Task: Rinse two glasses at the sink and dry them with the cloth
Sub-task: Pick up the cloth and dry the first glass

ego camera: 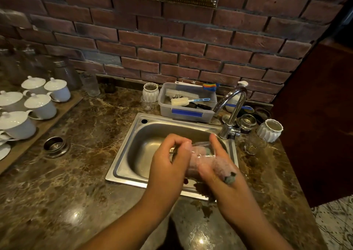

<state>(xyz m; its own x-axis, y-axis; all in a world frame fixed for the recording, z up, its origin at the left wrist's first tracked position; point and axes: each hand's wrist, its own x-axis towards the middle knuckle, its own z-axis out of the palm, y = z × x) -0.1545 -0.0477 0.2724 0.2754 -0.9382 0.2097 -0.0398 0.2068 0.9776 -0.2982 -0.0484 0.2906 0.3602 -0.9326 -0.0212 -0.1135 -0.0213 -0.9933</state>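
Item: glass, clear, lying on its side between both hands above the sink, over the basin's right half. Left hand: fingers curled over the glass's left end, gripping it. Right hand: wrapped round the glass's right end from below, thumb raised along its side. Cloth: pinkish, showing through the glass wall and trailing over the back of the right hand, with a grey tip at the knuckles (blurred; how much sits inside cannot be told). Tap: at the sink's right rear corner, spout arched toward the basin. Second glass: upright on the counter, just right of the sink. Tub: plastic, behind the sink, holding brushes. Jar: white, ribbed, behind the second glass. Lidded cups: white, grouped on a board at far left.
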